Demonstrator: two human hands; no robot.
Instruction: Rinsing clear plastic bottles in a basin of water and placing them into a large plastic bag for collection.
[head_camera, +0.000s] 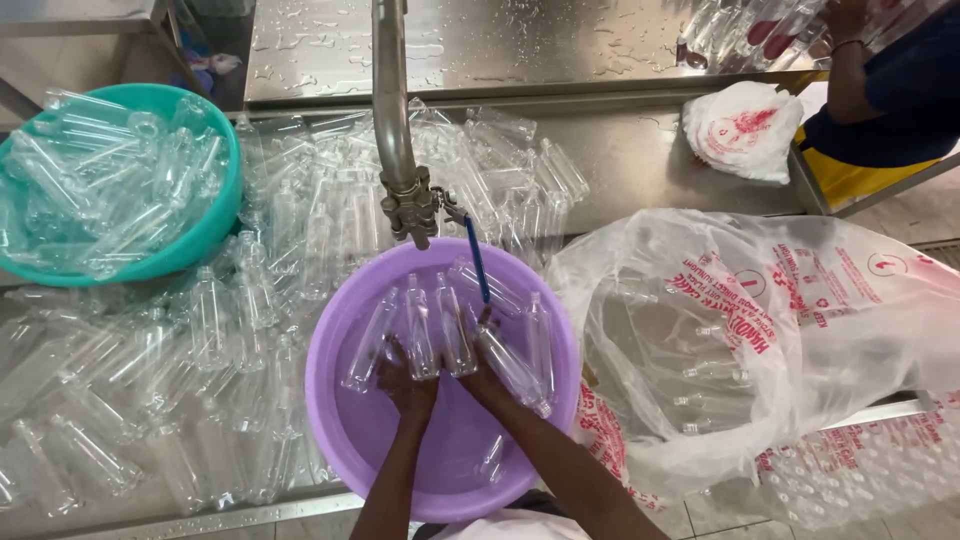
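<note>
Directly below, both hands sat in a round lilac plastic basin (340, 420): left hand (405, 385) and right hand (480, 375), fingers curled around clear plastic bottles (452, 325) whose long axes pointed away, toward the steel tap (395, 120).

A single head-worn camera looks almost straight down from above the person's forearms, which enter from the bottom edge at centre. It faces away from the person, across a wet steel counter (640, 170) that runs along the upper half of the frame. The view is close: a purple basin (345, 330) fills the lower centre, with the left hand (407, 380) and right hand (482, 372) inside it. A tap pipe (392, 100) drops in from the top edge at centre, seen foreshortened. A teal basin (215, 225) is cut off at the left edge, a clear plastic bag (800, 330) spreads across the right, and another person's arm (850, 70) shows in the upper right corner. No second view shares the scene.
</note>
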